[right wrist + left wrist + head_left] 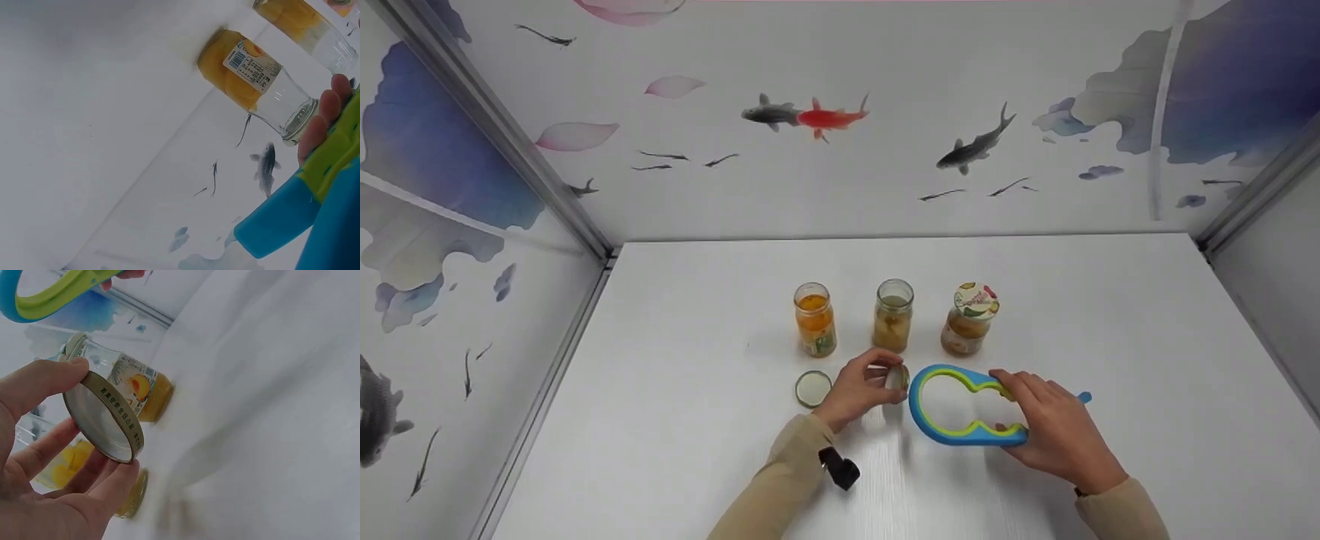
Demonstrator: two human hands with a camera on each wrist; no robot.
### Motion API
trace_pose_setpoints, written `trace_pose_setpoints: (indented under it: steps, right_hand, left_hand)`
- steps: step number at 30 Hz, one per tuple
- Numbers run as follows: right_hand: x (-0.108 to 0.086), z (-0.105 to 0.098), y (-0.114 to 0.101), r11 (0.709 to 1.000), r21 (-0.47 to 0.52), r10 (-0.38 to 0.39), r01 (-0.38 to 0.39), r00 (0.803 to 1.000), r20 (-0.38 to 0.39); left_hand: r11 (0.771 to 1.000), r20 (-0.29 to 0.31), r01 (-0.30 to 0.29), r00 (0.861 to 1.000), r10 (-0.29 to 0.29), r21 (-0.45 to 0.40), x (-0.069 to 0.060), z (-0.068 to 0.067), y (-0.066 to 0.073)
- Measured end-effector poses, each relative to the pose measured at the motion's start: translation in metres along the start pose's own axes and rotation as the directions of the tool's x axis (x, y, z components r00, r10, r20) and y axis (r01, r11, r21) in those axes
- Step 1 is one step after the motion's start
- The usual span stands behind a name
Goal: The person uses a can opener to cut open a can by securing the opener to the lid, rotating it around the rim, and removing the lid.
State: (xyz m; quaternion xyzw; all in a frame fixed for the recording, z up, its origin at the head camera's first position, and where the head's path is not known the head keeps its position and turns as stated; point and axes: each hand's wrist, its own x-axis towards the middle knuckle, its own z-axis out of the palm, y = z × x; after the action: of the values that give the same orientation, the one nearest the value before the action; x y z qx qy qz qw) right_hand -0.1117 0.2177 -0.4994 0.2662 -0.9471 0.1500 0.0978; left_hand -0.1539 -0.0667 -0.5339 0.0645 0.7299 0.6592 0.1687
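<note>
In the head view my left hand (856,388) pinches a round metal jar lid (898,381) on edge between thumb and fingers. Seen from the left wrist, the lid (125,417) has a gold rim with printed characters. My right hand (1056,426) grips the handle end of a blue and green jar opener (960,441), whose wide loop points left, close to the lid. Behind the hands, an orange-filled jar (816,322) and a middle jar (891,326) stand uncapped. To their right, a third jar (964,331) wears a patterned lid.
Another lid (813,389) lies flat on the white table (675,360), left of my left hand and in front of the orange-filled jar. A back wall (885,195) painted with fish rises behind the table, with side walls left and right.
</note>
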Motion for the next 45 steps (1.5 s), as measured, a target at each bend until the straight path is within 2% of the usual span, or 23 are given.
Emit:
trace_pose_setpoints:
  steps: [2,5,8,10,13,15,17,22,32,37,40,45]
  right_hand:
    - [0.0,0.001,0.0,1.0,0.001,0.007,-0.007,1.0,0.003]
    - [0.0,0.001,-0.001,1.0,0.005,0.013,-0.013,1.0,0.008]
    - [-0.001,0.002,-0.001,1.0,0.009,0.019,-0.019,1.0,0.01]
    - [-0.001,0.003,-0.001,1.0,0.01,0.024,-0.024,1.0,0.012]
    - [-0.002,0.004,0.0,1.0,0.001,0.024,-0.024,1.0,0.004]
    - [-0.002,0.004,0.001,1.0,-0.004,0.019,-0.019,1.0,-0.001]
    - [-0.003,0.004,0.002,1.0,-0.007,0.018,-0.018,1.0,-0.004]
    - [-0.004,0.005,0.003,0.999,0.005,0.037,-0.037,0.999,0.01]
    - [-0.005,0.006,0.003,0.999,0.014,0.042,-0.043,0.999,0.011]
    - [-0.006,0.007,0.003,0.999,0.018,0.05,-0.05,0.999,0.022]
    - [-0.006,0.008,0.003,0.998,0.021,0.054,-0.054,0.998,0.031]
    - [-0.01,0.01,0.004,0.998,0.023,0.06,-0.061,0.998,0.031]
  left_hand:
    - [0.991,-0.01,-0.03,0.999,0.032,0.128,0.002,-0.001,0.002]
    - [0.947,-0.001,-0.078,0.997,0.082,0.312,0.005,0.001,0.002]
    - [0.866,0.032,-0.115,0.993,0.114,0.486,0.009,0.005,0.001]
    - [0.813,0.051,-0.125,0.992,0.116,0.568,0.01,0.008,0.0]
    - [0.744,0.082,-0.155,0.988,0.134,0.65,0.012,0.012,-0.001]
    - [0.713,0.097,-0.169,0.985,0.14,0.681,0.012,0.013,-0.001]
    - [0.702,0.107,-0.169,0.985,0.132,0.691,0.013,0.014,0.0]
    - [0.709,0.108,-0.126,0.992,0.071,0.693,0.016,0.015,0.003]
    - [0.601,0.092,-0.066,0.996,-0.013,0.797,0.021,0.015,0.002]
    - [0.579,0.088,-0.055,0.996,-0.029,0.814,0.022,0.014,0.002]
    - [0.567,0.09,-0.061,0.996,-0.023,0.821,0.022,0.014,0.001]
    - [0.508,0.107,-0.101,0.994,0.019,0.855,0.021,0.016,0.002]
